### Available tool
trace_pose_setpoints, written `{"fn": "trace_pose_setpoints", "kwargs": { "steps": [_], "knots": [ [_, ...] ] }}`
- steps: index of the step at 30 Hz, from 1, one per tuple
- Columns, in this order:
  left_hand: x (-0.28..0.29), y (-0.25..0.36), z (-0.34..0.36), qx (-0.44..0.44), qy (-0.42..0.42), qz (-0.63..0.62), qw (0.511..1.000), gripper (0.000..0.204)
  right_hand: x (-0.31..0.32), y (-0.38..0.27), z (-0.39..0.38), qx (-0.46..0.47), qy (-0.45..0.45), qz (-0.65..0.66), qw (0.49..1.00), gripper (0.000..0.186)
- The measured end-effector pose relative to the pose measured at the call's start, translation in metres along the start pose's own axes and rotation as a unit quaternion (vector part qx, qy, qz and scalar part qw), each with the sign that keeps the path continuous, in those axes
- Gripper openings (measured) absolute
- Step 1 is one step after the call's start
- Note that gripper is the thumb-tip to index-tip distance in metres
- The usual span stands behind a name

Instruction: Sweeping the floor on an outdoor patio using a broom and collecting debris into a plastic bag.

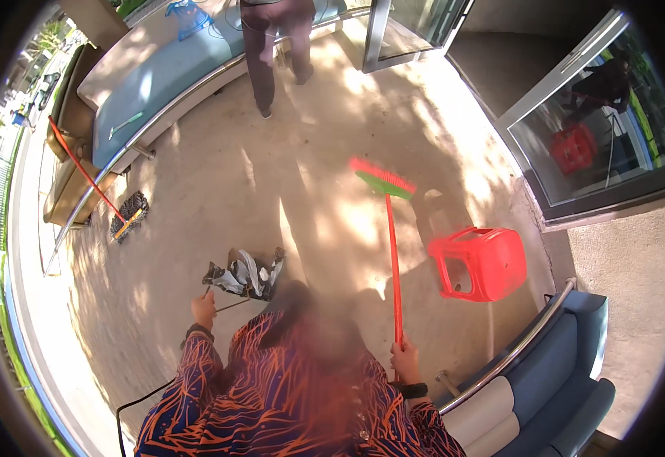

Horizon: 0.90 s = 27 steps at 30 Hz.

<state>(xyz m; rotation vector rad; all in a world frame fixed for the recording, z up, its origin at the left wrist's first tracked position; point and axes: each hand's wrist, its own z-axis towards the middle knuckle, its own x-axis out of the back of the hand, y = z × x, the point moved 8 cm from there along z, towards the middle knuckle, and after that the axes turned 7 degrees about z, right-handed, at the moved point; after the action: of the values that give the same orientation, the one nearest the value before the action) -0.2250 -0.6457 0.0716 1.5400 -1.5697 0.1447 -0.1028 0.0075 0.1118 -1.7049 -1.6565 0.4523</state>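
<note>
My left hand (203, 308), low at the left, is closed round a thin dark handle (232, 305). Just beyond it is a crumpled black-and-white bundle (245, 270), perhaps plastic; whether the handle joins it I cannot tell. My right hand (404, 359) grips the red pole of a broom (393, 259), whose green head with red bristles (382, 179) reaches out ahead of me at centre right. Right of the pole, a red plastic stool (492, 264) lies tipped on the concrete floor (325, 137).
A person (267, 61) stands by a blue-cushioned bench (161, 91) with a metal rail. A red-handled mop (130, 217) leans at the left. Glass door panels (576, 129) stand open at the right. Another padded bench (546, 373) sits low right.
</note>
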Motion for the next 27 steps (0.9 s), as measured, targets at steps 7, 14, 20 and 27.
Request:
{"fn": "trace_pose_setpoints", "kwargs": {
  "steps": [7, 14, 20, 27],
  "knots": [
    [0.003, 0.003, -0.005, 0.124, 0.072, -0.216, 0.966, 0.022, -0.007, -0.182, 0.152, 0.027, -0.068, -0.012, 0.997, 0.013],
    [-0.023, 0.035, 0.044, 0.175, 0.089, -0.214, 0.957, 0.025, -0.069, -0.28, 0.244, 0.318, -0.011, -0.461, 0.829, 0.035],
    [-0.019, 0.102, 0.071, 0.186, 0.176, -0.247, 0.935, 0.02, -0.188, -0.395, 0.344, 0.141, -0.17, -0.294, 0.93, 0.031],
    [-0.058, 0.143, 0.058, 0.28, 0.122, -0.268, 0.914, 0.027, -0.337, -0.485, 0.545, 0.272, -0.293, -0.353, 0.846, 0.021]
  ]
}}
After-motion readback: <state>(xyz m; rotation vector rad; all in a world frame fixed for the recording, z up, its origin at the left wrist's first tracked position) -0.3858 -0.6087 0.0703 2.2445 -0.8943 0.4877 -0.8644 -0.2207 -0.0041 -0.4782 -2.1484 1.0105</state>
